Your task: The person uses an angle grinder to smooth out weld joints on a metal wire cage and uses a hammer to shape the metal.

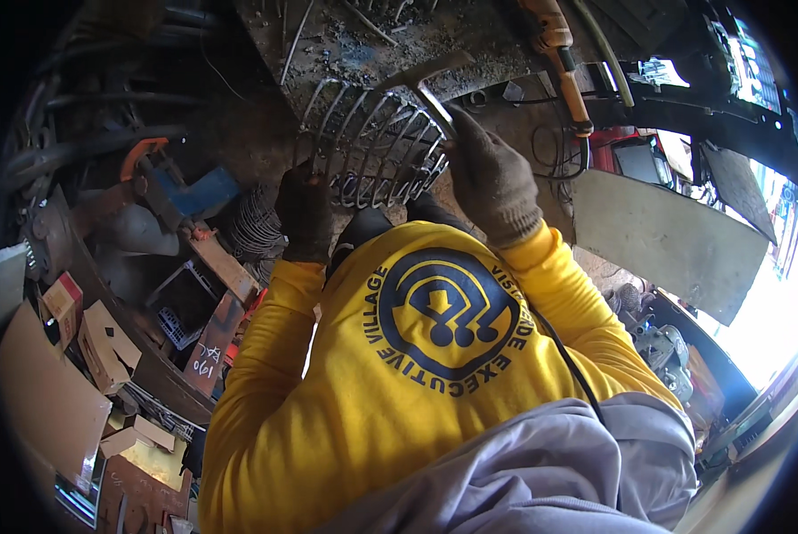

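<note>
Right of the left hand (306,214), a curved-rod frame (375,135) is clutched by that closed hand; a hammer (431,103) is clenched in the right hand (493,182).

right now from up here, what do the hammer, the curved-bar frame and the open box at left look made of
Hammer: probably metal, its head dull and brownish, its handle glinting; the handle's core can't be told. Curved-bar frame: likely bare metal, given its thin grey rods with bright highlights. Open box: apparently cardboard, matte brown with folded flaps.
</note>
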Available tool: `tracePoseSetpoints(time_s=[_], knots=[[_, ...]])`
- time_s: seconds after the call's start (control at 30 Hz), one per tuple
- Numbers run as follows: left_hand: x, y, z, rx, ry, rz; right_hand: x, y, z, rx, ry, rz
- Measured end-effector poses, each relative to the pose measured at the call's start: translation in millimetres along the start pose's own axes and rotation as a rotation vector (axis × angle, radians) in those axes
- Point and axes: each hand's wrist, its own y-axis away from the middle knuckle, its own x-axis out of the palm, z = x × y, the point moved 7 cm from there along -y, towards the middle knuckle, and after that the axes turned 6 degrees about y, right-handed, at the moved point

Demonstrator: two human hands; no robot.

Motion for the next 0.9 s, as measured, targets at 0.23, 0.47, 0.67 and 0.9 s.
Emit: tracePoseSetpoints(time_s=[0.23, 0.47, 0.67, 0.9], knots=[[-14, 10, -22, 0.282, 0.207, -0.225, -44, 5, 7, -0.061, -0.095, -0.287], [-23, 18, -40, 0.321, 0.118, -0.391, -42, 4, 1, 0.022, -0.093, -0.177], [-23, 20, -53, 0.231, 0.25, -0.322, -24, 7, -14, 0.035, -0.032, -0.095], [-22, 18, -38, 0.318, 0.157, -0.348, -37, 5, -2, -0.049, -0.061, -0.244]])
